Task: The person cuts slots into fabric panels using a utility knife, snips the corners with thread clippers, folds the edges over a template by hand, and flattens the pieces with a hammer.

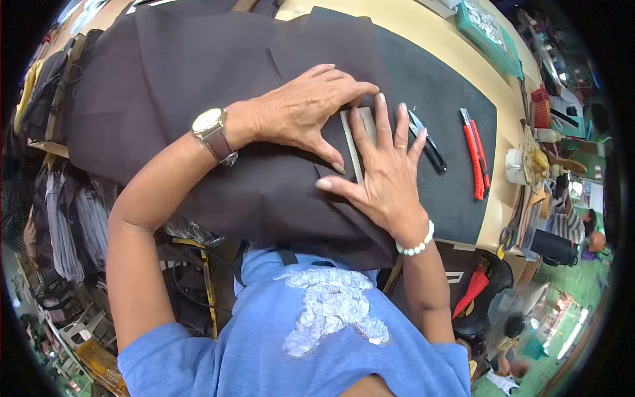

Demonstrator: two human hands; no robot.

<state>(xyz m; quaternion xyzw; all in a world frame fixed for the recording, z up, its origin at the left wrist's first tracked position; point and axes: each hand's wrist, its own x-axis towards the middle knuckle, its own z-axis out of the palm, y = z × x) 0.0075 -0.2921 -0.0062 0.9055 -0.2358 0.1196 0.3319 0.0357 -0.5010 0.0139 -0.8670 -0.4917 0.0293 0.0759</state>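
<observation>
Dark brown cloth is spread over the work table and hangs over its near edge. My left hand, wearing a wristwatch, rests on the cloth with thumb and fingers apart. My right hand, with a beaded bracelet, lies spread over a pale flat strip on the cloth; its fingers hide part of the strip. Close to the right fingertips lies a small cutting tool with blue-grey blades and a black handle. Its exact kind is unclear.
A black mat lies under the cloth's right side, with red cutter knives on it. A green basket stands at the back right. A white cup and a dark bottle are farther right. Garments hang left.
</observation>
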